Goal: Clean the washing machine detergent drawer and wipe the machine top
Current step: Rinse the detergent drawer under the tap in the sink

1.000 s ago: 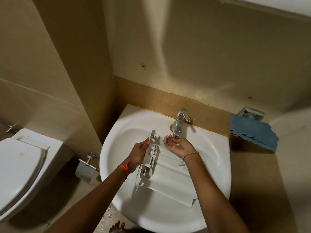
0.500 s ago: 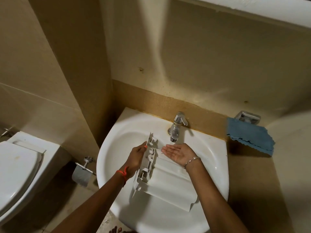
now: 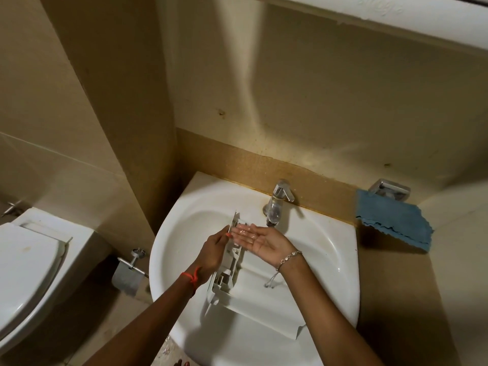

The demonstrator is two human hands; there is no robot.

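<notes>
Dim warm light, deep corner shadows, wide-angle edge bending, slight softness.

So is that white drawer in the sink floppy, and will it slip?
Probably stiff: the drawer holds its shape while tilted up in the sink. Likely light, since the left hand alone grips and steadies it. Maybe slippery, as it looks like smooth plastic and the open right hand beside it glistens wet.

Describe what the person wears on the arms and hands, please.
No sleeves are in view. The left hand has an orange thread band knotted at its wrist. The right hand has a thin silver chain bracelet at its wrist, with a loose end hanging down.
</notes>
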